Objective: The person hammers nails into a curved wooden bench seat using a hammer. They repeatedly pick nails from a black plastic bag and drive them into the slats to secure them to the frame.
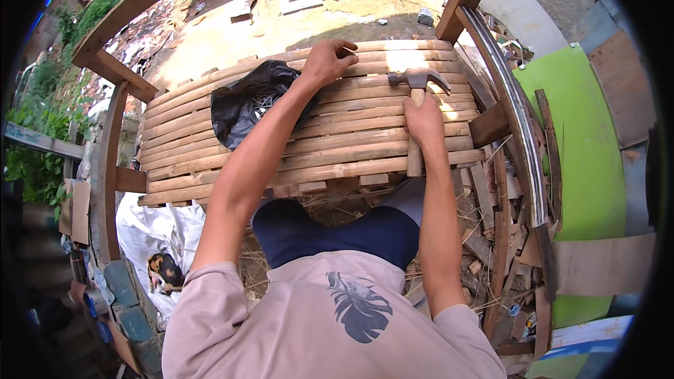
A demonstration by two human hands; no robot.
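My right hand (425, 121) is wrapped round the wooden handle of a claw hammer (418, 78). Its metal head lies over the bamboo slats, with the claw toward the right. Near the far edge of the slatted bamboo platform (351, 125), my left hand (327, 63) rests low with its fingers curled together. Whatever those fingers hold, if anything, is too small to make out. A black plastic bag (228, 114) sits open on the slats left of my left forearm, which hides part of it. Inside the bag are several loose nails (262, 104).
Wooden posts and rails frame the platform, including a left post (110, 168) and a right rail (509, 109). A calico cat (164, 273) lies on a white sack (151, 228) at lower left. Scrap wood (484, 196) and a green panel (576, 168) stand right.
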